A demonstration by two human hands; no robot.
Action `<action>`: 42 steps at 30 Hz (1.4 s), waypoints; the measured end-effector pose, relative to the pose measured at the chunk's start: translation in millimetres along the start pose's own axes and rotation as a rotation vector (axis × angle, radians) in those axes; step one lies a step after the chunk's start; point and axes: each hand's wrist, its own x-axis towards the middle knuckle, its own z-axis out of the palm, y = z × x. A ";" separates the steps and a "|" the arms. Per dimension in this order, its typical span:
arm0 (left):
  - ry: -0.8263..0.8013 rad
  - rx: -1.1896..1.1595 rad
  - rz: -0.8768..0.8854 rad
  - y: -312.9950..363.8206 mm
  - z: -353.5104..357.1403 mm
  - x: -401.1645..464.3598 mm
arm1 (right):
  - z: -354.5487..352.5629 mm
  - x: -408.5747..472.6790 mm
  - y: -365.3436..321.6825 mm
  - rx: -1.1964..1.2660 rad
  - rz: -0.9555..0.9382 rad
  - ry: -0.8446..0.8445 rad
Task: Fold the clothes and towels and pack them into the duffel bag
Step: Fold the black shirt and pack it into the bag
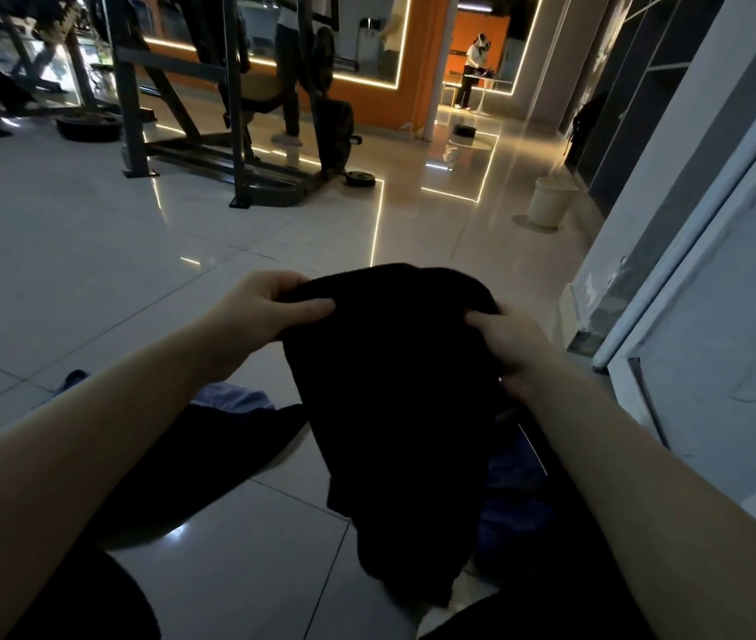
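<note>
The left hand [270, 311] pinches the upper left corner of a black garment [394, 385], thumb on the near face and fingers curled behind. The right hand [512, 348] grips the upper right corner the same way. The garment hangs in the air between them, its long axis running down toward the person, the lower end near the pale glossy floor tiles [67, 251]. Blue cloth [237, 399] lies on the tiles left of the garment. Beyond it stand a weight rack [210, 108] and a cream bucket [549, 200]. No writing is readable.
</note>
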 end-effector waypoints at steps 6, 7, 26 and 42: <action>0.139 -0.001 -0.030 8.3 10.8 1.9 | 3.6 17.0 35.3 -0.649 0.020 -0.171; 0.157 -0.012 -0.041 9.3 10.7 2.4 | 9.4 16.5 32.7 -0.706 -0.018 -0.192; 0.130 0.011 -0.096 3.7 9.7 8.3 | 85.3 -24.1 -13.9 -0.011 -0.243 -0.221; 0.029 0.135 0.010 -1.9 -12.0 6.7 | 30.0 11.2 -13.7 0.349 -0.051 0.017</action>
